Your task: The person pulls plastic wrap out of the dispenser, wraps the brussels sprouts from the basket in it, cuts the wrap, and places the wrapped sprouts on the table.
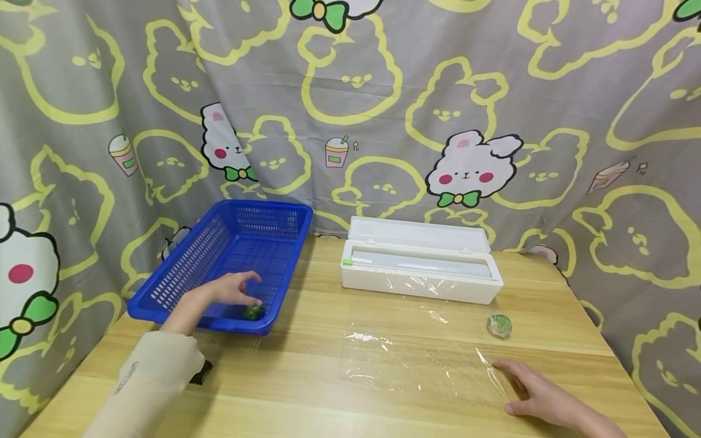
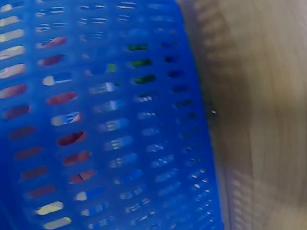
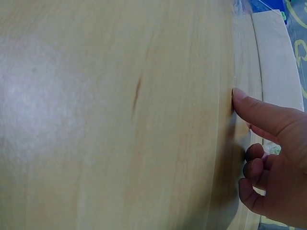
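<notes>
1. Right hand [image 1: 542, 392], four o'clock from mid clear film [image 1: 405, 359]: thumb and finger apart at its edge.
2. Left hand [image 1: 232, 289], ten o'clock: fingers parted, thumb at green ball [image 1: 254, 313] in blue basket [image 1: 252, 243].
3. Wrapped ball [image 1: 499, 325], two o'clock.
4. White box [image 1: 418, 286], twelve o'clock.

you face: grey curtain [image 1: 391, 143], folded, yellow-patterned, with white rabbits [image 1: 468, 164] and pink cups [image 1: 336, 156]; before you: pale wood-grain table [image 1: 296, 377]; right of you: whitish glare [image 3: 33, 100] on its top
</notes>
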Available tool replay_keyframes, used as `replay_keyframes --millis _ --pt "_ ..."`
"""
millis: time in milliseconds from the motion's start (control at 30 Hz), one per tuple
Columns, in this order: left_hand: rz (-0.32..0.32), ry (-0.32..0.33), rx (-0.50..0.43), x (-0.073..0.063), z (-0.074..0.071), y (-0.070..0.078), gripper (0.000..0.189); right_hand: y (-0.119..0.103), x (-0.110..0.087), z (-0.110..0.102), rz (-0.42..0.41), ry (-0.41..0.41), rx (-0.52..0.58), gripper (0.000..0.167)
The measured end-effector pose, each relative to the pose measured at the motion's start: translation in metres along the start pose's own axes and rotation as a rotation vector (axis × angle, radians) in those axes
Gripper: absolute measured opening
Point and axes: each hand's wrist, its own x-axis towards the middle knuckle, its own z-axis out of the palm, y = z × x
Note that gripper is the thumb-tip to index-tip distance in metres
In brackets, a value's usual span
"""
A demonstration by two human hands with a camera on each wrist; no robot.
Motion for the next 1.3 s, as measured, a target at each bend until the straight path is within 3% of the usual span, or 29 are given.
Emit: replay_keyframes --millis 233,500,900,1200,1300 --pt "-0.147 -0.086 0.064 0.003 0.006 -0.005 0.055 0.0 0.0 0.001 0.002 -0.014 0.028 0.072" --pt "-0.236 -0.137 0.098 0.008 0.012 -0.003 0.048 -0.001 0.0 0.001 0.02 -0.028 0.08 0.073" --pt "-0.221 -0.159 0.107 0.011 0.019 -0.001 0.039 -0.001 -0.001 0.001 0.009 -0.011 0.039 0.071" --pt "-0.142 -0.141 0.071 0.012 0.019 -0.003 0.025 -0.002 -0.002 0.002 0.009 0.007 0.016 0.072" --pt "-0.08 -0.105 0.062 0.01 0.016 -0.004 0.023 -0.001 -0.002 0.003 0.002 0.018 0.015 0.071"
